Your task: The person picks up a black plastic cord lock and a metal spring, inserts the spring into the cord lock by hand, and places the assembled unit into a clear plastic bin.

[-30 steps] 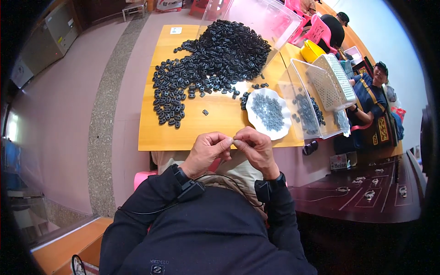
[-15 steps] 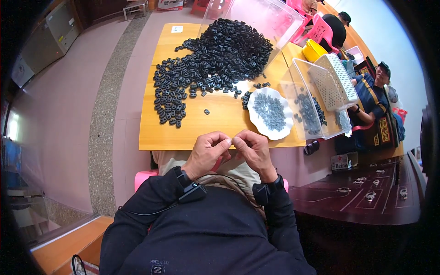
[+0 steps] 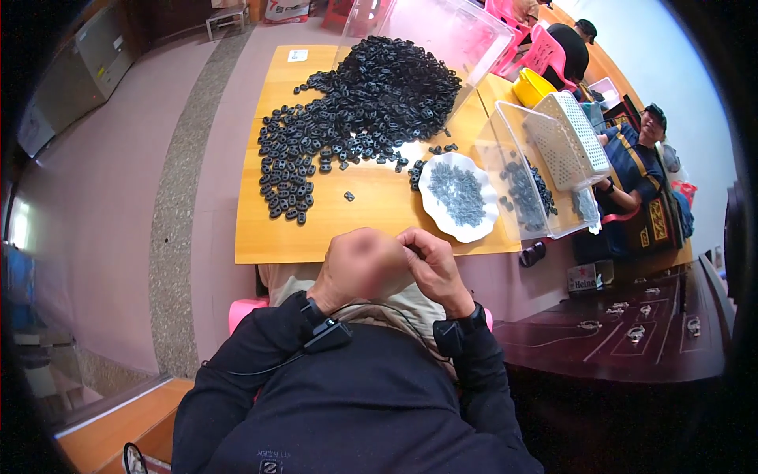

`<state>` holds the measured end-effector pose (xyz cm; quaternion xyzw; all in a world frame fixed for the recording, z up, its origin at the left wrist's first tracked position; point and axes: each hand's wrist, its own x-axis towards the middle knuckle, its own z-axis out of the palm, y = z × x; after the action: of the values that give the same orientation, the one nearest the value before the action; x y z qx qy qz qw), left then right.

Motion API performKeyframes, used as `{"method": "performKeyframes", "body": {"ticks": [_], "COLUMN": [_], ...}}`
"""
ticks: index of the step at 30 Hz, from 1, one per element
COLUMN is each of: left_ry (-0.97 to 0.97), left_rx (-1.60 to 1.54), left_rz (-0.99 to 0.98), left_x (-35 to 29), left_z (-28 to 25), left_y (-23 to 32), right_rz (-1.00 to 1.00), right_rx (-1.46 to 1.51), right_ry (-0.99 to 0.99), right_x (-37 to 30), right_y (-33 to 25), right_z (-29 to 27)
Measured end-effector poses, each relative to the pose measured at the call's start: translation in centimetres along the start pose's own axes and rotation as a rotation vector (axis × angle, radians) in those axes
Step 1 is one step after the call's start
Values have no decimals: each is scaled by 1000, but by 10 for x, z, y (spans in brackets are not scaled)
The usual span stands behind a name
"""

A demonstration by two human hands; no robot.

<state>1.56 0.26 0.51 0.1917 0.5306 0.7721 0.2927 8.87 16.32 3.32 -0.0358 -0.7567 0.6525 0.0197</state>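
By the tabletop (image 3: 316, 246), the right hand (image 3: 439, 273) curls near the blurry left hand (image 3: 359, 265); I can't tell their grip.

Hands (image 3: 362, 265) (image 3: 438, 270) seemingly touching, left blurred, right curled

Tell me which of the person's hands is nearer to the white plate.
Right. The right hand is just below and left of the white plate in the picture; the left hand is farther left.
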Motion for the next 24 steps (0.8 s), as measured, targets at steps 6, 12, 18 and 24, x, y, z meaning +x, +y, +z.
{"method": "performKeyframes", "body": {"ticks": [6, 12, 18, 24], "left_ry": [25, -25, -78, -127], "left_rx": [-3, -105, -212, -240], "left_rz": [-33, -126, -166, -222], "left_x": [1, 2, 2, 3], "left_z": [-3, -1, 1, -1], "left_y": [-2, -3, -2, -3], "right_rz": [-1, -221, -487, -516], "right_rx": [-46, -60, -316, -511], "right_ry": [7, 188, 275, 358], "right_x": [-3, -6, 4, 5], "right_y": [-5, -8, 1, 0], "right_z": [-9, -9, 16, 9]}}
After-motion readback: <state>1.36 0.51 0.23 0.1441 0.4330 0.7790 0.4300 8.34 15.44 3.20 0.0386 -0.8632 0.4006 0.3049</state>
